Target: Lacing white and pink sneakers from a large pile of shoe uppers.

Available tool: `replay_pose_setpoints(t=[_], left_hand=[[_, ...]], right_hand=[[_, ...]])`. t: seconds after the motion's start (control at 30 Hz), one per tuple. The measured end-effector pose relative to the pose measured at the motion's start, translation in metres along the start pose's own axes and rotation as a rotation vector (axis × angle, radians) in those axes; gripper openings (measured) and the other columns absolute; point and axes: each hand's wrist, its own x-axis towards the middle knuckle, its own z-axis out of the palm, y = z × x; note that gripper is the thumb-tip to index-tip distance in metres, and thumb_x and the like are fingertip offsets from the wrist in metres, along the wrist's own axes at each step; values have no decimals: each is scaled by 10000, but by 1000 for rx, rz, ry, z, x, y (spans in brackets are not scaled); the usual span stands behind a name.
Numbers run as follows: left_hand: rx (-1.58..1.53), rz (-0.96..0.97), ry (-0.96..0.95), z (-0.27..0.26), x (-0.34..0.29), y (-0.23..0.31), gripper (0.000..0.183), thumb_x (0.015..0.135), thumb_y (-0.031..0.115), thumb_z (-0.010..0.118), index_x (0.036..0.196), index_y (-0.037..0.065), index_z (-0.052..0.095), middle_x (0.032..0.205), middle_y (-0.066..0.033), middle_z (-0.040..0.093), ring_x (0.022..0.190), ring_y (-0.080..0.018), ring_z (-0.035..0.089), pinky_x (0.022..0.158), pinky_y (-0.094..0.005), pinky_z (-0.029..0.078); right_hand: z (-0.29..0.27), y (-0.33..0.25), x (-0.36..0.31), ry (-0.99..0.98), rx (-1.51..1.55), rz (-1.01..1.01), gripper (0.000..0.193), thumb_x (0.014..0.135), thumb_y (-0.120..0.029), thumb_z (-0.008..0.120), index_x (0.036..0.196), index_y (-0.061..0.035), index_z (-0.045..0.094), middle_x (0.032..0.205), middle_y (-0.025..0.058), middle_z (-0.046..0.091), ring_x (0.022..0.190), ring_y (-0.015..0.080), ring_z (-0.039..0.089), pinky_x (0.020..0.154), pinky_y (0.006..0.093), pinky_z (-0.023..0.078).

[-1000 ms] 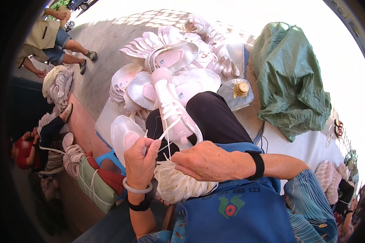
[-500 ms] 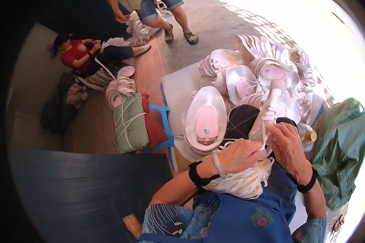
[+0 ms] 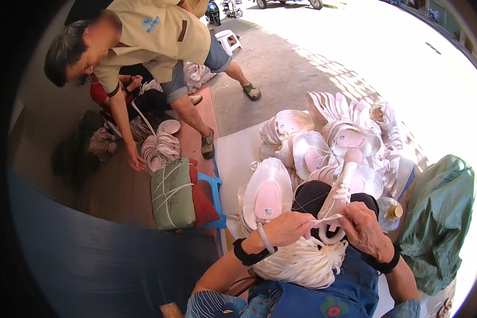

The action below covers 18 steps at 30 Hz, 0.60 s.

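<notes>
A pale pink and white shoe upper lies over my knees, its white laces threaded through the eyelets. My left hand is closed in a pinch on a flat white shoelace. My right hand pinches the same lace at the shoe's near end, so it stretches taut between both hands. A thick bundle of loose white laces rests on my lap just under my hands, on the blue apron. Left of the shoe sits a stack of uppers with pink insoles.
More stacked uppers crowd the table ahead. A green sack and a gold-capped plastic bottle stand right. At left, a tied green bundle sits on a blue stool; a co-worker bends beside it, another sits behind.
The view has tilted up. My hands have drawn the lace out flat between them. The standing co-worker has stepped nearer and bent over, reaching down toward the stacked uppers at left.
</notes>
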Motion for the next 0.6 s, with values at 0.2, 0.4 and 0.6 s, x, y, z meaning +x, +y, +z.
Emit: replay_pose_setpoints(t=[0.2, 0.4, 0.6], left_hand=[[-299, -112, 38, -28, -21, -10, 307, 1002, 241, 436, 1118, 31, 626, 937, -10, 628, 772, -81, 533, 748, -243, 462], [-549, 45, 218, -63, -40, -19, 297, 990, 210, 442, 936, -16, 625, 1147, -90, 576, 999, -138, 521, 913, -296, 407], [-1067, 355, 415, -91, -65, -40, 354, 982, 246, 414, 744, 33, 567, 1194, -197, 585, 1141, -326, 538, 1023, -480, 373]], right_hand=[[-35, -11, -6, 137, 548, 295, 151, 923, -133, 547, 902, 8, 596, 710, 21, 587, 611, 74, 523, 574, 237, 436], [-78, -4, -20, 311, 734, 326, 186, 938, -162, 519, 879, 7, 572, 662, 14, 562, 570, 66, 501, 562, 215, 431], [-124, 15, -36, 688, 999, 209, 193, 985, -202, 455, 871, -56, 507, 535, -70, 311, 425, 33, 318, 417, 207, 370]])
